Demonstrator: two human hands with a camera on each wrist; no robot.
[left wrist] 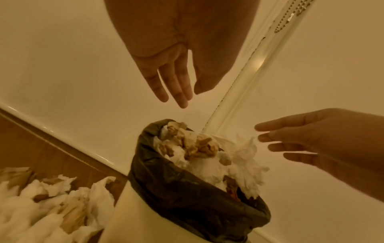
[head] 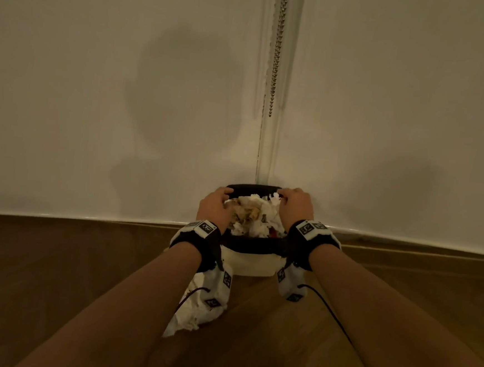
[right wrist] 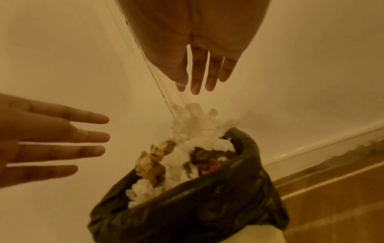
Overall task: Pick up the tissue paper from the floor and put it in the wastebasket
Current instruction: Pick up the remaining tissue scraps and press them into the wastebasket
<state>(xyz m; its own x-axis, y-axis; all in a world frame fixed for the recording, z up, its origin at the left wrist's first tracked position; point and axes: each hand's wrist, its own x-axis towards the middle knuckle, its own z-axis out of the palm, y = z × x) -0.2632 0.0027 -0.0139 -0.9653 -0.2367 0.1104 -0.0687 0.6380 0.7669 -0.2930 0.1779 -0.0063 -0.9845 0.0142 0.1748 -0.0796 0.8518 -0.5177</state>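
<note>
A white wastebasket (head: 247, 263) with a black liner (left wrist: 166, 180) stands in the wall corner, heaped above its rim with crumpled white and brown-stained tissue paper (head: 254, 213). My left hand (head: 215, 207) and right hand (head: 295, 206) hover over the heap from either side. In the wrist views the left hand (left wrist: 182, 92) and right hand (right wrist: 193, 82) show straight, spread fingers holding nothing, a little above the tissue (right wrist: 197, 131). More crumpled tissue (head: 192, 315) lies on the floor left of the basket, partly hidden under my left wrist; the same floor tissue (left wrist: 51, 205) fills the left wrist view's lower left.
A metal bead chain (head: 277, 50) hangs down the wall corner above the basket. White walls and a baseboard (head: 87, 217) close off the back. Wooden floor (head: 399, 297) spreads in front. A thin dark cable (head: 332, 312) trails from my right wrist.
</note>
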